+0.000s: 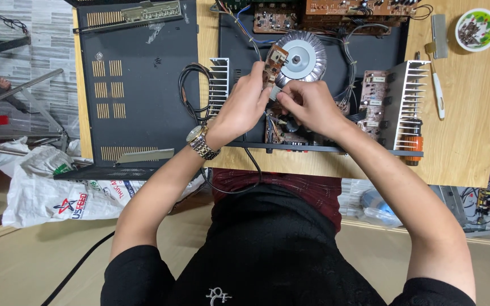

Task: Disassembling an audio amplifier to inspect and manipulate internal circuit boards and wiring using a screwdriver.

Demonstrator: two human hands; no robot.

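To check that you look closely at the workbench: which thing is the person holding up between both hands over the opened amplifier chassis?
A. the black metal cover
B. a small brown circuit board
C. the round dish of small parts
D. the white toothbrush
B: the left hand and right hand meet on a small brown circuit board, held above the round silver transformer; the toothbrush, dish and black cover lie untouched.

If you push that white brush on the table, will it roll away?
Probably not: the white plastic brush lies flat on the wooden table, and its bristled head should stop rolling. It looks thin and light, so it would likely slide easily.
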